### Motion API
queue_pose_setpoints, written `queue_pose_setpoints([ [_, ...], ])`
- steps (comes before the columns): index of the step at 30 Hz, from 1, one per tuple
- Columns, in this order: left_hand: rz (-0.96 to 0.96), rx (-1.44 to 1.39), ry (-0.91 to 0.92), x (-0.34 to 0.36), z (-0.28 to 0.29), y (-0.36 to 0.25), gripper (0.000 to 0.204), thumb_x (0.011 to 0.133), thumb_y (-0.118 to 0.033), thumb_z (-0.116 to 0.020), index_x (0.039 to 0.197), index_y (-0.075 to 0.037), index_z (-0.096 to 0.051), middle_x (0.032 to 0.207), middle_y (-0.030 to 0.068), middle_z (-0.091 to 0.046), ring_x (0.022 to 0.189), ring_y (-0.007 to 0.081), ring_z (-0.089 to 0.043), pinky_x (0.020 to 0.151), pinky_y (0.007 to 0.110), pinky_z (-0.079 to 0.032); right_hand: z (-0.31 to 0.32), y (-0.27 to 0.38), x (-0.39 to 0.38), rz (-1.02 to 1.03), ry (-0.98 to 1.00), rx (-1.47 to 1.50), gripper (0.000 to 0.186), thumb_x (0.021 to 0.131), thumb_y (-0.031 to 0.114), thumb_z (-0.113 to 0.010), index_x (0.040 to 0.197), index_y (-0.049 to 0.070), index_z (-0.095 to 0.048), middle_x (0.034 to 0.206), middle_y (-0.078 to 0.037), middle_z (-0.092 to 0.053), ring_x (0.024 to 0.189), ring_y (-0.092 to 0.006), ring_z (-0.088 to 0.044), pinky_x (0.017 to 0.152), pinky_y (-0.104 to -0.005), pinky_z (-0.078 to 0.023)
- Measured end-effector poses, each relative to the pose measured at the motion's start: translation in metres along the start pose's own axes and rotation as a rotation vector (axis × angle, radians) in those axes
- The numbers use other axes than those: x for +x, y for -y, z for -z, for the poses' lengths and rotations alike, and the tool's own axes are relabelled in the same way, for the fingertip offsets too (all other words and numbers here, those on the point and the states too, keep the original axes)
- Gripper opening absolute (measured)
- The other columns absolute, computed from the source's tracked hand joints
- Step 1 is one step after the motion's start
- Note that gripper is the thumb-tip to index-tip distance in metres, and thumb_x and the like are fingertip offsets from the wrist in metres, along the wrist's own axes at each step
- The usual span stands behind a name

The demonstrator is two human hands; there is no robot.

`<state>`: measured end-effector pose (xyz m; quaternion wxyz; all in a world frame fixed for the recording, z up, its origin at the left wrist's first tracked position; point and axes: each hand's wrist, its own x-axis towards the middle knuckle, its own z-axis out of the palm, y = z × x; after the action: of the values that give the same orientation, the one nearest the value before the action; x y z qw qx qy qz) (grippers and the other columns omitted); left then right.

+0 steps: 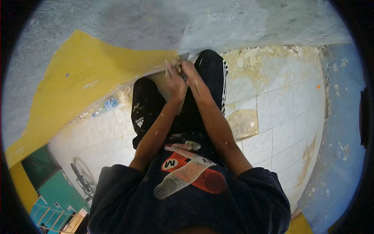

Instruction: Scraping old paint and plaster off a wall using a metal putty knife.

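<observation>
Dark T-shirt (187,208), bearing one bold black letter on a white disc (170,164) within a red-and-white graphic; black trousers (187,126), with a white striped emblem (139,122); bottle (105,107), coloured label (109,104), illegible.

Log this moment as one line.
right hand: gripping flat-bladed tool | left hand: beside it, grip unclear | tool tip: by yellow paint, contact unclear | plastic bottle: lying on tiled floor, leftward

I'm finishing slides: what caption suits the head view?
Left hand and right hand meet at a tool beside yellow paint; a bottle lies on the tiles.
</observation>
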<state>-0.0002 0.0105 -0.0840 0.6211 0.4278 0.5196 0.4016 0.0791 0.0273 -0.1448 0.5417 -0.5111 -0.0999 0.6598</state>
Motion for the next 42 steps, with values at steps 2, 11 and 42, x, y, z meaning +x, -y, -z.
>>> queue_pose_setpoints([
  [2,-0.028,-0.135,0.084,-0.001,0.001,0.0,0.045,0.093,-0.044,-0.028,0.073,-0.007,-0.044,0.066,-0.0005,-0.036,0.06,0.0105,-0.033,0.055,0.03,-0.031,-0.001,-0.006,0.002,0.122,-0.07,0.06,0.028,0.084,0.022,-0.055,0.065,0.003,-0.055,0.054,-0.005,-0.048,0.05,-0.0183,-0.047,0.052,-0.0352,-0.04],
  [11,0.107,0.277,-0.03,0.011,0.004,0.016,0.046,0.093,-0.038,-0.031,0.078,-0.001,-0.053,0.059,0.0029,-0.044,0.056,0.0138,-0.041,0.055,0.029,-0.035,0.004,-0.012,0.012,-0.14,-0.235,0.024,0.027,0.083,0.021,-0.055,0.063,0.002,-0.054,0.055,-0.007,-0.048,0.05,-0.0189,-0.044,0.052,-0.0345,-0.037],
  [42,0.089,0.285,-0.097,0.022,0.01,0.025,0.054,0.092,-0.047,-0.027,0.076,-0.003,-0.054,0.062,0.0037,-0.044,0.058,0.0162,-0.042,0.057,0.034,-0.036,-0.002,-0.014,0.017,-0.275,-0.18,0.084,0.022,0.088,0.016,-0.048,0.078,-0.002,-0.056,0.063,-0.007,-0.053,0.056,-0.0157,-0.048,0.056,-0.03,-0.04],
])
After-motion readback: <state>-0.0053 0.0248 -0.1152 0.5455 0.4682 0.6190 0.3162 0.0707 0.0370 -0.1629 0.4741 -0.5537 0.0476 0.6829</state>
